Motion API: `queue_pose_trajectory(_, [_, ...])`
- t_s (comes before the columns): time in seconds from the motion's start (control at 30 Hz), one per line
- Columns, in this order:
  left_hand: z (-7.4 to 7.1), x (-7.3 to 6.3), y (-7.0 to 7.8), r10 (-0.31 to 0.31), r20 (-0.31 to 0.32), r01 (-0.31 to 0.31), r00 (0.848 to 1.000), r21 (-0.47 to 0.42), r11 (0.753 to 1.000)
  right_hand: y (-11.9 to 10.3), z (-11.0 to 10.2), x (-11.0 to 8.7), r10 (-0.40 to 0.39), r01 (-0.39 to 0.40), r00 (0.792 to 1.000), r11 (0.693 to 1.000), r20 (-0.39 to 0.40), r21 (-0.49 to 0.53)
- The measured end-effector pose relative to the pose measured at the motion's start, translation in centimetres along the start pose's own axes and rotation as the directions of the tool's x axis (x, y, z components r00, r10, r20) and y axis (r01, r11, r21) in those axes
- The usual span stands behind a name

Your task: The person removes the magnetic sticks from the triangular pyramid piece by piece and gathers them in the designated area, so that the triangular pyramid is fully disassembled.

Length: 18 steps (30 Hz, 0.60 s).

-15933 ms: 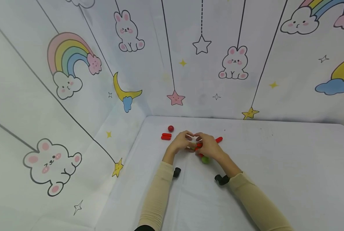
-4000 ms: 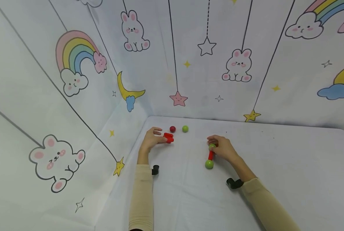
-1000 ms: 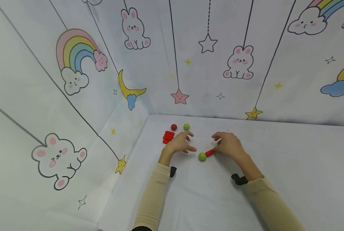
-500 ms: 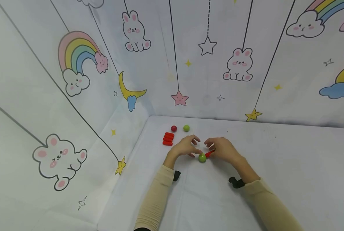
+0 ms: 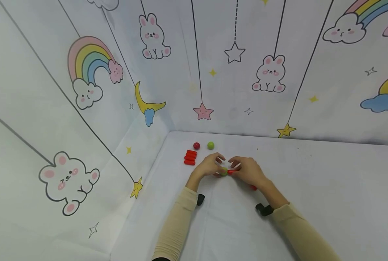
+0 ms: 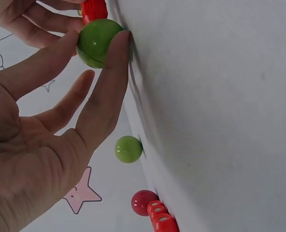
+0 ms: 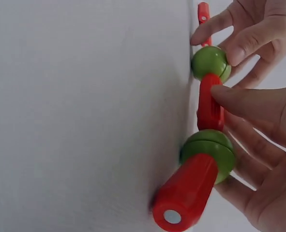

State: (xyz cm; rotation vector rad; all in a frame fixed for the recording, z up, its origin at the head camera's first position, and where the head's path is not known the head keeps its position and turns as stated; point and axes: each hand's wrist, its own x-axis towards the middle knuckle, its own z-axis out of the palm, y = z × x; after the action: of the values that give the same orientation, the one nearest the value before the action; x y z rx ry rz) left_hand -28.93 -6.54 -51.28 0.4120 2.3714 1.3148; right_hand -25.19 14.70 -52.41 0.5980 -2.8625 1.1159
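My left hand (image 5: pixel 208 166) pinches a shiny green ball (image 6: pixel 97 46) between thumb and fingertip, just above the white tabletop. A short red rod (image 7: pixel 210 104) joins this ball to a second green ball (image 7: pixel 209 151). My right hand (image 5: pixel 248 170) holds the red rod with its thumb along the side, the other fingers behind it. Past the second ball, another red rod (image 7: pixel 184 195) continues the chain and shows a silvery disc at its end. In the head view the second ball is hidden under my right hand, and only a tip of that last rod (image 5: pixel 254 187) shows.
To the left of my hands, several red rods (image 5: pixel 190 158) lie side by side. Behind them are a dark red ball (image 5: pixel 196 145) and a loose green ball (image 5: pixel 211 145). A patterned white cloth wall (image 5: pixel 233 90) rises at the table's back and left.
Over four seconds my left hand left the red rods and took hold of the green ball. The chain has turned crosswise, and a red rod shows right of my right hand.
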Motion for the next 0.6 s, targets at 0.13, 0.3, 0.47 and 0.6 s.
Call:
queue_pose_trajectory(0.13, [0.1,0.0,-0.1,-0.009,-0.034,0.010,0.999,0.039,0.999,0.5,0.5,0.0,-0.022,0.020,1.000,0.994,0.016,0.112])
queue_pose_trajectory(0.3, [0.2,0.1,-0.1,-0.017,-0.054,0.018,0.998,0.035,0.999,1.0,0.9,0.2,0.011,-0.019,0.999,0.971,0.036,0.239])
queue_pose_trajectory(0.47, [0.3,0.0,-0.2,-0.027,-0.065,0.029,0.998,0.015,0.999,1.4,1.1,0.3,0.040,-0.051,0.998,0.946,0.041,0.320])
queue_pose_trajectory(0.6, [0.4,0.1,-0.3,-0.042,-0.090,0.041,0.995,-0.016,0.999,1.8,1.0,0.3,0.037,-0.051,0.998,0.947,0.049,0.317])
